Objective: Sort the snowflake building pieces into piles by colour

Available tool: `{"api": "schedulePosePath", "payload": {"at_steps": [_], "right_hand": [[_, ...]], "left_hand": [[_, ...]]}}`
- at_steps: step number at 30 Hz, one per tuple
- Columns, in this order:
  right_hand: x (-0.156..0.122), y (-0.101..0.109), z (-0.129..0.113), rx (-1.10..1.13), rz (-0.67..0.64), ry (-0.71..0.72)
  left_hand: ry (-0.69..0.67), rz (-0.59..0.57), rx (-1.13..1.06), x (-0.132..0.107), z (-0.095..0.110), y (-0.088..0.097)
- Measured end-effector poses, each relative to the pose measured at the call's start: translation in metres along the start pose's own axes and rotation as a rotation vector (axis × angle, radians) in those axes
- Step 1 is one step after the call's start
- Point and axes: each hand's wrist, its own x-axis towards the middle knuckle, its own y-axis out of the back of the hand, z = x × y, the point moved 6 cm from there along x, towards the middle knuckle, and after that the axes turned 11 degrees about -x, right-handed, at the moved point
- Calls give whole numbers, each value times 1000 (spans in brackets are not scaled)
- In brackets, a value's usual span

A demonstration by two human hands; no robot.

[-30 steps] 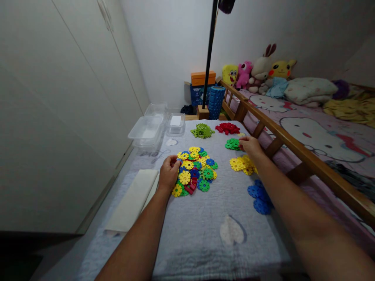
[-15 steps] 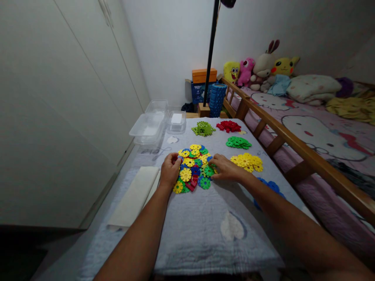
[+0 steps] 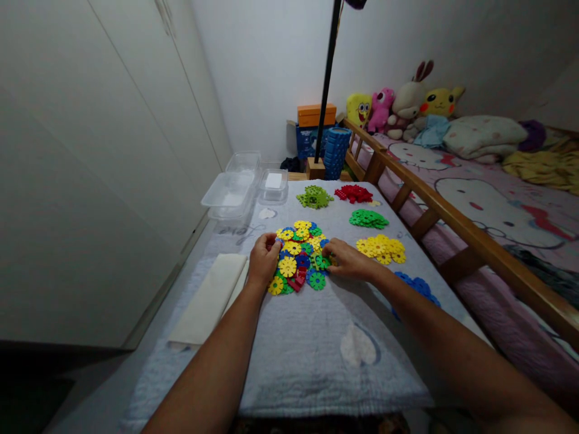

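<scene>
A mixed pile of notched plastic snowflake discs (image 3: 287,267) in yellow, green and blue, with some red pieces (image 3: 298,278), lies mid-table. My left hand (image 3: 263,259) rests against the pile's left edge, its fingers curled in; whatever is between them is hidden. On the opposite side my right hand (image 3: 346,260) bends its fingers down, the tips closed at a green disc (image 3: 322,262). Sorted heaps lie beyond and to the right: light green pieces (image 3: 314,196), red pieces (image 3: 353,193), green discs (image 3: 368,218), yellow discs (image 3: 381,248) and blue discs (image 3: 418,287), these partly behind my right forearm.
Clear plastic containers (image 3: 228,191) stand at the table's back left, near a small lidded box (image 3: 274,184). A folded cream cloth (image 3: 210,300) lies beside my left forearm. Along the right runs a wooden bed rail (image 3: 420,196). A black pole (image 3: 326,84) rises behind the table.
The view has shifted very slightly. Both hands stay at the sides of the pile, and the heaps look the same.
</scene>
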Motion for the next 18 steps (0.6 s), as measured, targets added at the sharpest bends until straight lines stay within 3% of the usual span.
{"api": "schedulePosePath", "payload": {"at_steps": [8, 12, 15, 18], "right_hand": [[-2, 0, 1, 25, 25, 36], [1, 3, 7, -32, 131, 11], [3, 15, 24, -25, 244, -71], [4, 34, 58, 15, 327, -222]], "left_hand": [[5, 4, -1, 0, -1, 0], [2, -2, 9, 1, 0, 0], [5, -2, 23, 1, 0, 1], [10, -9, 27, 1, -1, 0]]}}
